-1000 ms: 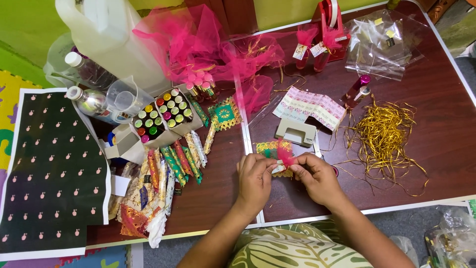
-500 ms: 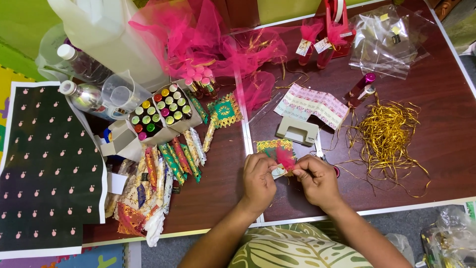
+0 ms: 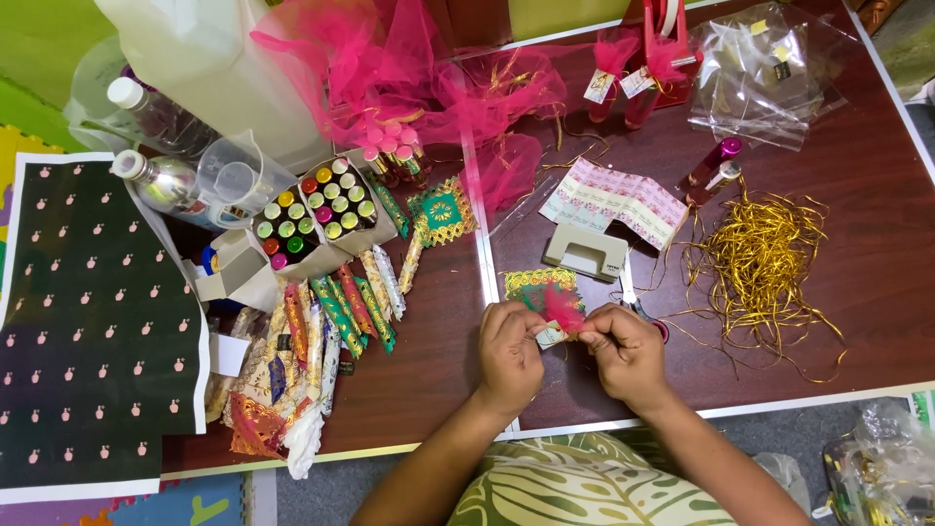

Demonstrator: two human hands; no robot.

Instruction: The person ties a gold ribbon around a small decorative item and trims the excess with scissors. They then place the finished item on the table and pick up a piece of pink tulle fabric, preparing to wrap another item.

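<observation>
Wrapping step: left hand (image 3: 509, 353) and right hand (image 3: 626, 351) pinch a small pink net bundle (image 3: 562, 314) closed, just below the hole punch (image 3: 587, 253). Gold ties (image 3: 765, 263) lie right of the punch; tying likely needs one.

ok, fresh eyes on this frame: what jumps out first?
The billowing hot-pink netting fabric heaped at the table's far edge, then the tangled pile of gold metallic twist ties on the right. At the near edge, the left hand and right hand pinch a small pink-tufted packet between them.
</observation>
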